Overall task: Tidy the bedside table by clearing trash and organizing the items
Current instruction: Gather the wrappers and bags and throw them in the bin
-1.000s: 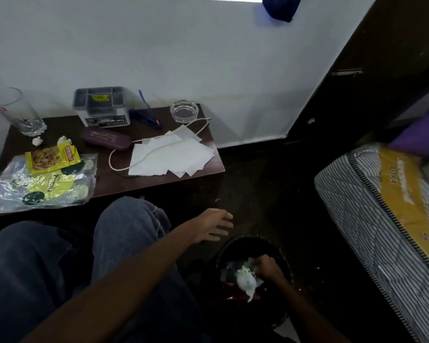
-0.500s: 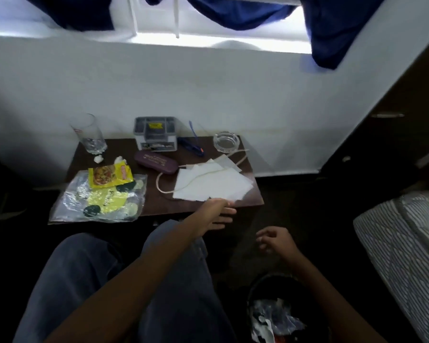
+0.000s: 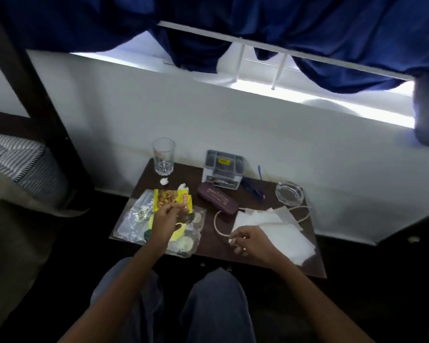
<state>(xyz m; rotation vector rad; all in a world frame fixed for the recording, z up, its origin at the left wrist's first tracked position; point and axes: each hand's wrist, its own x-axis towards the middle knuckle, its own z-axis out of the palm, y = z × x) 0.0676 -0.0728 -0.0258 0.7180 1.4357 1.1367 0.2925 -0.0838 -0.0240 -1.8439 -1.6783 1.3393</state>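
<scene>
- Fingers of your left hand curl onto the yellow snack packet (grasp cannot be told), at the bedside table's left side.
- Your right hand hangs loosely curled, relaxed, over the white papers.

Left hand moved onto yellow packet; right hand up from bin to papers.
</scene>
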